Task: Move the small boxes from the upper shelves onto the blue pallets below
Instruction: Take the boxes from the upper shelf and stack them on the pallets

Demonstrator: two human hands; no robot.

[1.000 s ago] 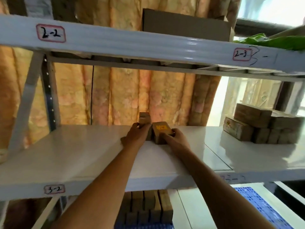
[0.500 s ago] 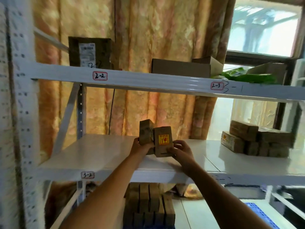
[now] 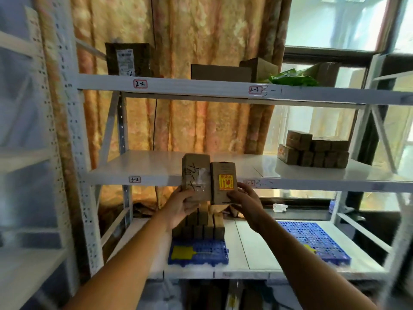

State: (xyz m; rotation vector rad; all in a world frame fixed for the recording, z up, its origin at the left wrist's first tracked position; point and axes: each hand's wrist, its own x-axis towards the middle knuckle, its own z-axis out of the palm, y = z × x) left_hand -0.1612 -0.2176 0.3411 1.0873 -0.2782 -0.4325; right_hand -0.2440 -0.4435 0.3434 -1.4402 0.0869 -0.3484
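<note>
I hold two small brown boxes side by side in front of the middle shelf (image 3: pixel 147 173). My left hand (image 3: pixel 181 203) grips the left box (image 3: pixel 195 175), which bears black handwriting. My right hand (image 3: pixel 242 199) grips the right box (image 3: pixel 223 182), which has a yellow and red sticker. Both boxes are off the shelf, at its front edge. Below them, several small boxes (image 3: pixel 205 224) stand on the left blue pallet (image 3: pixel 199 253). A second blue pallet (image 3: pixel 312 240) lies to the right. More small boxes (image 3: pixel 312 151) are stacked on the middle shelf at the right.
The top shelf (image 3: pixel 201 88) carries larger cardboard boxes (image 3: pixel 220 71) and a green bag (image 3: pixel 292 78). White uprights (image 3: pixel 73 153) frame the rack at left, and another rack (image 3: pixel 20 153) stands at far left. A patterned curtain hangs behind; a window is at right.
Both hands lifted the two boxes off the middle shelf and drew them towards me and down. The view has pulled back, so the pallets below have come into sight.
</note>
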